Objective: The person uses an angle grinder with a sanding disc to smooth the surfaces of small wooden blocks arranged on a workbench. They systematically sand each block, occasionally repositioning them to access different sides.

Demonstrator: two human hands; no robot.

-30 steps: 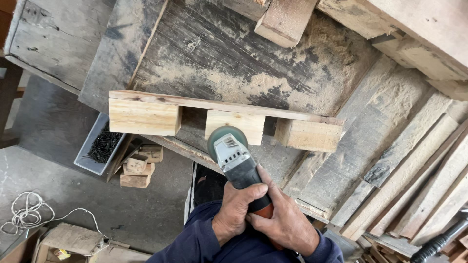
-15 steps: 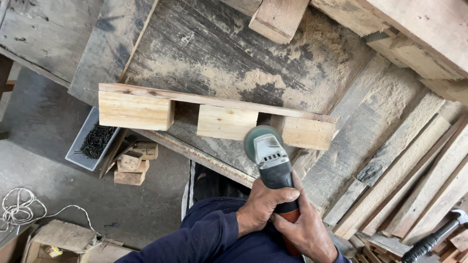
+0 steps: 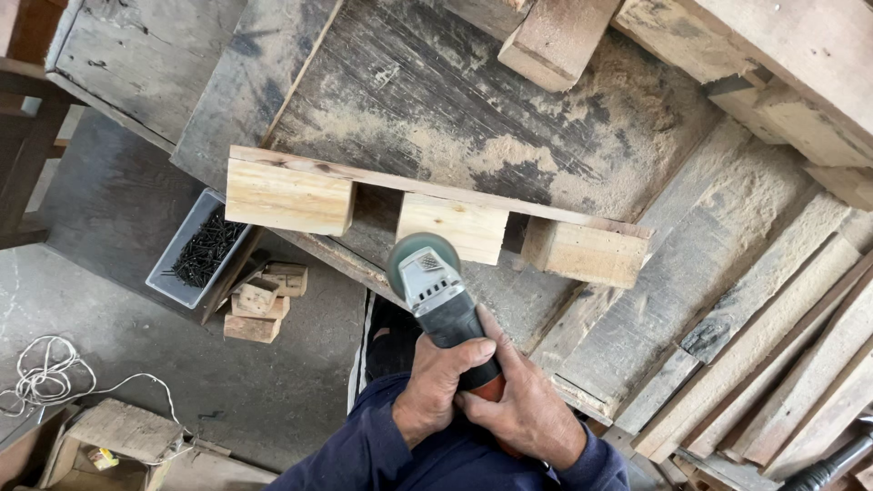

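Gripping: we have both hands wrapped around the angle grinder (image 3: 443,295), the left hand (image 3: 439,386) closed over the dark body and the right hand (image 3: 527,409) closed on the rear of the handle.
Tool position: the grinder's round head sits just below the middle block (image 3: 452,227) of the pale wooden piece (image 3: 427,214); whether it touches the block we cannot tell.
Change: half a second ago the head was further right, under the gap between the middle block and the right block (image 3: 587,253); now it has swung back left, and our hands came with it.
Workpiece: three blocks under one thin slat, lying on the dusty, weathered surface (image 3: 473,100), unmoved between frames.
Around us: a grey tray of dark screws (image 3: 195,250) on the floor to the left, small wood offcuts (image 3: 259,305) beside it, a coil of white cord (image 3: 45,377) further left, loose planks (image 3: 782,345) stacked to the right.
Sleeves: dark blue, at the bottom edge.
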